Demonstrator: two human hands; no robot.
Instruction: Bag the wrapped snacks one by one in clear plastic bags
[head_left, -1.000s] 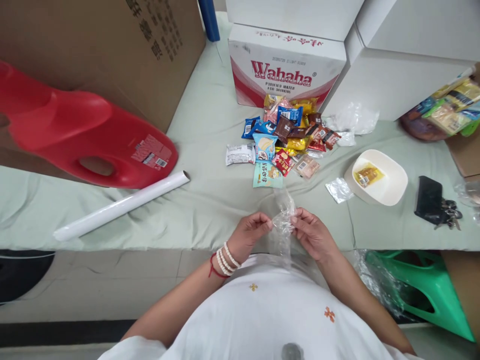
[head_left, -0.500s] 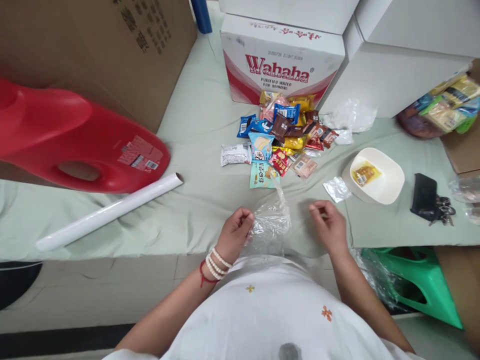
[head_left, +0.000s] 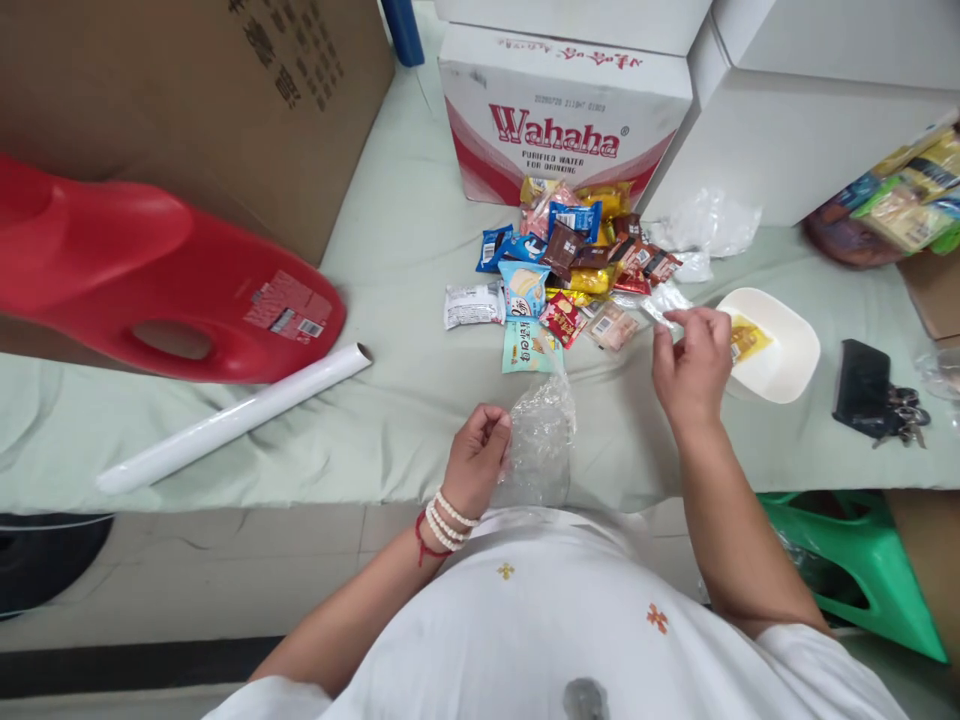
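Note:
My left hand (head_left: 480, 455), with white beads and a red cord at the wrist, is closed on the edge of a crumpled clear plastic bag (head_left: 544, 430) near the table's front edge. My right hand (head_left: 694, 365) is over the table, left of a white bowl (head_left: 799, 350). Thumb and forefinger pinch a small clear packet (head_left: 666, 300), whose shiny end shows beyond the fingertips. In the bowl lies a yellow-wrapped snack (head_left: 750, 340), partly behind the hand. Ahead is a heap of small wrapped snacks (head_left: 566, 255); a mint-green packet (head_left: 525, 345) lies at its near side.
Behind the heap stands a Wahaha water carton (head_left: 566, 120). On the left are a red jug (head_left: 217, 285), a white roll (head_left: 240, 415) and a brown carton (head_left: 330, 130). A black case (head_left: 862, 385) with keys (head_left: 907, 415) lies right of the bowl. A green stool (head_left: 877, 580) stands below.
My right hand has moved forward and right, and the small clear packet that lay beside the bowl is now lifted in its fingers. My left hand still grips the plastic bag.

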